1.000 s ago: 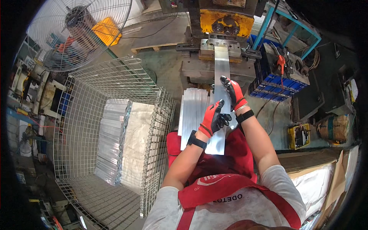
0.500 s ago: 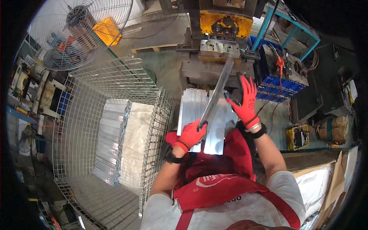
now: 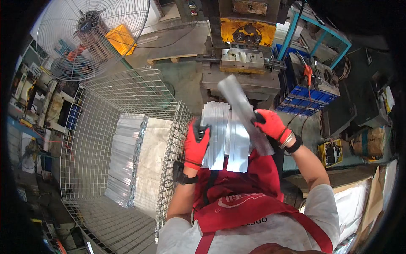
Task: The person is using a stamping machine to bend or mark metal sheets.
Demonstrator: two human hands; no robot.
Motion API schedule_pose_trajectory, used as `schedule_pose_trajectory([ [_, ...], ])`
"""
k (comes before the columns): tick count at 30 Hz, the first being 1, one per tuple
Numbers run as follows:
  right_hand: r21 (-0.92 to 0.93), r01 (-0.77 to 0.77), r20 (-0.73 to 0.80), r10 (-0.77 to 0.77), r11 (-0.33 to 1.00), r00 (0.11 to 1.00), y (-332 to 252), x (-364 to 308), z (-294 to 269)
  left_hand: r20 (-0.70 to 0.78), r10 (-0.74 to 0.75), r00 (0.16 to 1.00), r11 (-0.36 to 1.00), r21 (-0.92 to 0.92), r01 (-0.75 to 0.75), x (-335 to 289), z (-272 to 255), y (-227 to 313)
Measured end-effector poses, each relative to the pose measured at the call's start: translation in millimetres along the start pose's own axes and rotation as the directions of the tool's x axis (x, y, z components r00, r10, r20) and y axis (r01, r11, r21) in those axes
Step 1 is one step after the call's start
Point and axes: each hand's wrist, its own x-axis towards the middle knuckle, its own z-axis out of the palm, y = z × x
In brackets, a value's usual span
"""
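In a red glove with black fingertips, my right hand point(image 3: 271, 125) is closed on a flat metal strip point(image 3: 239, 99). The strip is held tilted above the lap, its far end up toward the press, and is slightly blurred. My left hand point(image 3: 197, 143), gloved alike, holds nothing; its thumb and fingers are apart beside the left edge of a row of stacked metal strips point(image 3: 215, 135). A second row of strips point(image 3: 238, 152) lies to its right, partly under the held one. Both rows are in front of my red apron point(image 3: 241, 207).
A wire mesh cage point(image 3: 84, 161) at left holds more metal strips point(image 3: 125, 156). Ahead stands a press with a metal die point(image 3: 243, 57). A fan point(image 3: 89, 25) is at far left; blue crates point(image 3: 300, 99) and a yellow basket point(image 3: 330, 152) stand at right.
The metal strip has passed from my left hand to my right and swung so its far end points left. My left hand has let go and moved left beside the stacked strips.
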Motion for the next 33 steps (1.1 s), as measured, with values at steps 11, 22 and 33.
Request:
schedule_pose_trajectory([
  [11,0.828,-0.137,-0.113,0.4,0.544,0.909,43.4,68.8,27.2,0.711,-0.275,0.647,0.572,-0.42,0.705,2.8,68.3,-15.3],
  [22,0.836,-0.156,-0.009,0.297,0.527,0.955,40.8,88.9,19.4,0.814,-0.253,0.522,0.391,-0.407,0.825,33.0,79.3,-8.2],
  [33,0.928,-0.187,0.018,0.463,0.321,0.886,27.3,73.6,25.3,0.706,-0.367,0.606,0.56,-0.352,0.75,25.6,100.8,2.9],
])
